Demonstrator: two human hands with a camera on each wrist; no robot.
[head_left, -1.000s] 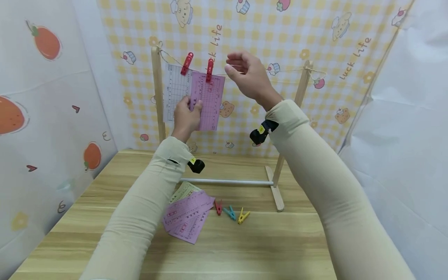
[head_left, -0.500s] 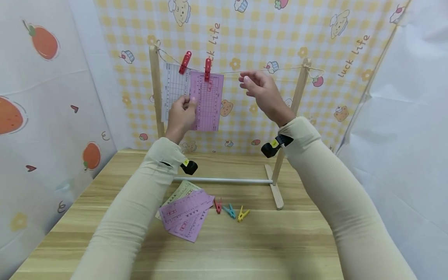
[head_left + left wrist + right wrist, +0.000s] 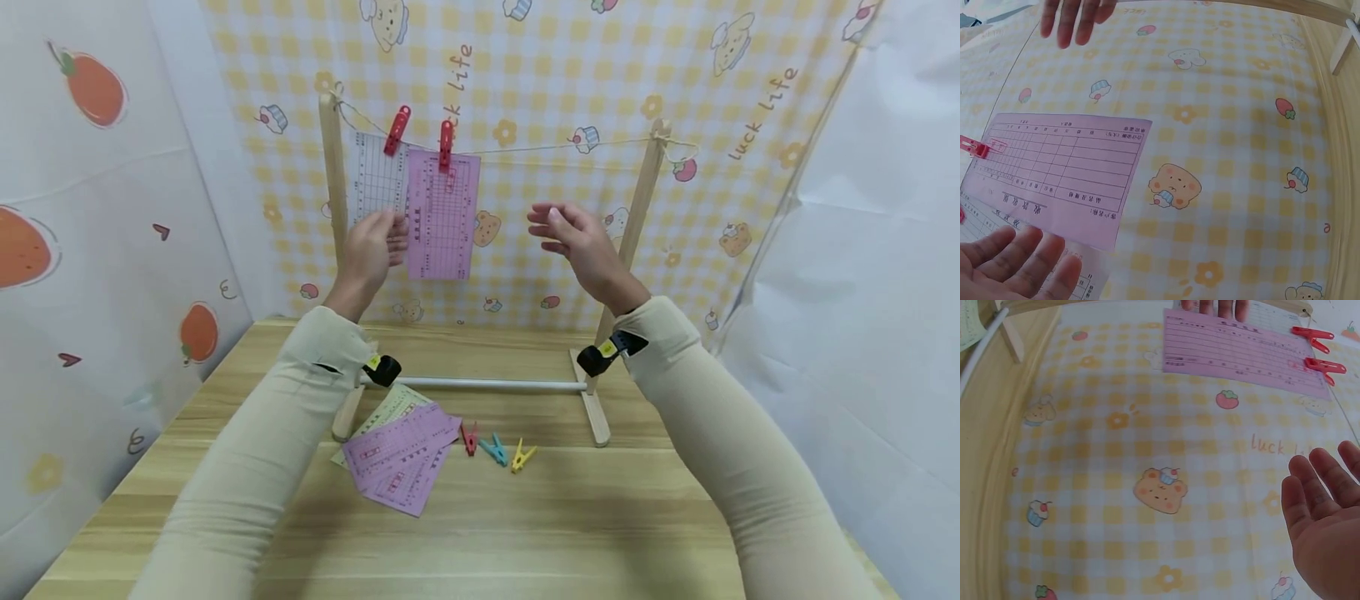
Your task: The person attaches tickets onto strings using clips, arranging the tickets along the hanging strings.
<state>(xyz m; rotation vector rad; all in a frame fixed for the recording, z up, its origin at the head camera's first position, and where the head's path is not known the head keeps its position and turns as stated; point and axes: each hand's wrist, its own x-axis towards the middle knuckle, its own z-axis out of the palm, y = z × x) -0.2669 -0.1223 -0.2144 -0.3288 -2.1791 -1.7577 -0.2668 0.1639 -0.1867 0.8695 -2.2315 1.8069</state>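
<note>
From the string (image 3: 525,150) hang a white printed form (image 3: 378,175) and, overlapping its right side, a pink printed form (image 3: 442,225). A red clothespin (image 3: 397,131) grips the white form's top, and a second red clothespin (image 3: 446,146) the pink form's. My left hand (image 3: 367,250) is near the pink form's left edge, in front of the white form, holding nothing; its fingers look relaxed in the left wrist view. Well to the right of the pink form, my right hand (image 3: 577,242) hovers with loosely bent fingers and nothing in them.
Wooden posts (image 3: 637,200) and a metal bar (image 3: 487,384) make up the rack. On the table (image 3: 525,533) lie pink forms (image 3: 401,446) over a pale green form (image 3: 393,404). Beside them are a red clothespin (image 3: 469,439), a blue clothespin (image 3: 495,450) and a yellow clothespin (image 3: 522,457).
My left hand has let go of the pink form's edge and drawn left. My right hand has moved down and to the right, away from the string. Both forms stay hanging.
</note>
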